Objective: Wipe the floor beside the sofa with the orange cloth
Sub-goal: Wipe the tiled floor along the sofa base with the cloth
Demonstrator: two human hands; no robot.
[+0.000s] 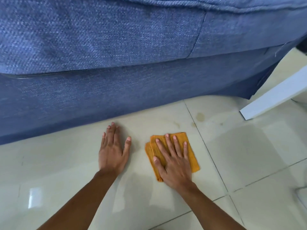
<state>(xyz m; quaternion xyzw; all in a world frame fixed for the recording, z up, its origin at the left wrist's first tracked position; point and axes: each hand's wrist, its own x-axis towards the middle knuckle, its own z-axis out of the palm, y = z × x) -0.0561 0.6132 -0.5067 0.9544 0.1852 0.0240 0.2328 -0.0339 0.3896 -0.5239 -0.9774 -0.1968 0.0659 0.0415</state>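
Wiping under way: right hand (174, 163) lies flat, fingers spread, pressing the folded orange cloth (191, 156) onto the floor (249, 155).
Left hand (113, 151), open and empty, braces on the tile just left of it. Beyond the cloth, yellowish stains (200, 116) sit near the sofa (116, 72); next stroke probably pushes far-right over them.

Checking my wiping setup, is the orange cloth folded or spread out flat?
Folded. The cloth shows stacked layered edges at its left side, lying on the floor under the flat right hand.
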